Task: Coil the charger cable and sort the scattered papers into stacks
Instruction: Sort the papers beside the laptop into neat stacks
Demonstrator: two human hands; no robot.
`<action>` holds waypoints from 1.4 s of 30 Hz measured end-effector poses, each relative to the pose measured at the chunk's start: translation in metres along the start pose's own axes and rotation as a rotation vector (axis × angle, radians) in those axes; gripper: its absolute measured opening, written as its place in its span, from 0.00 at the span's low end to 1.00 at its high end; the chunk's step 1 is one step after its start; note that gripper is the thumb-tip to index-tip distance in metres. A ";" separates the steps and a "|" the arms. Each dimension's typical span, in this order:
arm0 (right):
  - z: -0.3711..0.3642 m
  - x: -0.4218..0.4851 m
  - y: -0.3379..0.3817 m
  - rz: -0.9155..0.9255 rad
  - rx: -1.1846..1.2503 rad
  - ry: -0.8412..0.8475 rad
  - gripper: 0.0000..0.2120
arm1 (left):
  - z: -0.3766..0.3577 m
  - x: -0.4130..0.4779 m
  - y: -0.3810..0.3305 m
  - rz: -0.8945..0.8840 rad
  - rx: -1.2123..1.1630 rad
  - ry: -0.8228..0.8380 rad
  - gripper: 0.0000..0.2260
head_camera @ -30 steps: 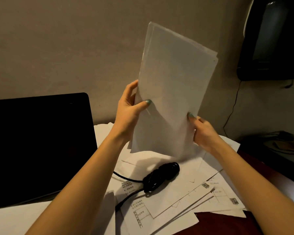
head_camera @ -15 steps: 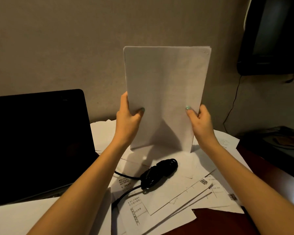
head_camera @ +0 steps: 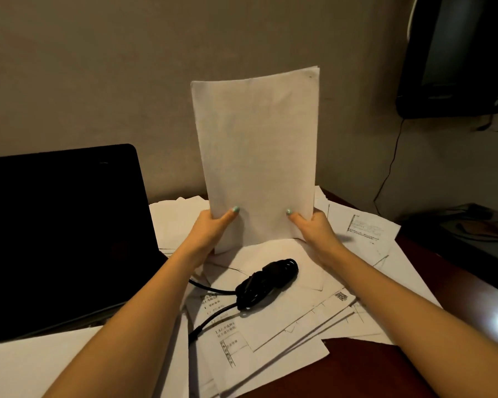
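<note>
A stack of white sheets (head_camera: 256,156) stands upright on its short edge, its bottom touching the papers on the desk. My left hand (head_camera: 213,229) grips its lower left edge and my right hand (head_camera: 311,228) grips its lower right edge, thumbs on the near face. In front of it lies the black charger cable (head_camera: 266,280), bundled into a coil, with two loose ends trailing left and down. Scattered printed papers (head_camera: 293,328) overlap under and around the coil.
A dark open laptop (head_camera: 61,231) fills the left side. More white sheets (head_camera: 26,366) lie at the near left. The reddish-brown desk (head_camera: 357,369) shows at the near right. A dark screen (head_camera: 457,53) hangs on the wall at upper right, a thin wire dropping below it.
The stack has turned from tilted to upright and come down until its bottom edge meets the desk papers. Both hands have slid lower and closer together along its sides.
</note>
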State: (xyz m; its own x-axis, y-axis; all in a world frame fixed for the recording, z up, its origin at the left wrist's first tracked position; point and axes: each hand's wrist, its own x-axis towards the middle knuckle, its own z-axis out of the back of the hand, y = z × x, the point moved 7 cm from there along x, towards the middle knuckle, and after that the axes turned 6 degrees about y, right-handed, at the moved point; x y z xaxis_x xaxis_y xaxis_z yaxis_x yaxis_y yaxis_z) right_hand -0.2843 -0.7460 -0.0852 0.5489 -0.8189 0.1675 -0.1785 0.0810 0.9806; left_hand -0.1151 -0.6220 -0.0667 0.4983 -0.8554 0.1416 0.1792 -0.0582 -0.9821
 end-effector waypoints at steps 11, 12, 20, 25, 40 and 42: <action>0.033 -0.029 0.063 0.167 0.303 -0.265 0.05 | -0.036 -0.013 -0.061 -0.045 -0.257 -0.084 0.14; 0.035 -0.032 0.071 0.177 0.324 -0.262 0.02 | -0.041 -0.017 -0.064 -0.041 -0.283 -0.088 0.16; 0.052 -0.072 0.121 0.199 0.061 -0.357 0.11 | -0.040 -0.068 -0.090 -0.019 -0.344 0.015 0.05; 0.052 -0.097 0.145 0.162 0.100 -0.283 0.07 | 0.011 -0.115 -0.136 -0.111 -0.282 -0.058 0.05; -0.072 -0.195 0.112 0.074 -0.082 0.159 0.05 | 0.190 -0.337 -0.112 0.018 0.091 -0.506 0.06; -0.092 -0.204 0.107 0.072 -0.148 0.198 0.11 | 0.200 -0.363 -0.105 0.077 0.214 -0.512 0.05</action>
State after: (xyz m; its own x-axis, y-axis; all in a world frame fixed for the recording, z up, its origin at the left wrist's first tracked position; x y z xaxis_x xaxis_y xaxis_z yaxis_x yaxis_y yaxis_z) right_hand -0.3403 -0.5181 -0.0051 0.6909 -0.6821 0.2396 -0.1096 0.2288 0.9673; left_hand -0.1452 -0.2021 0.0094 0.8556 -0.4905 0.1654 0.2678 0.1460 -0.9524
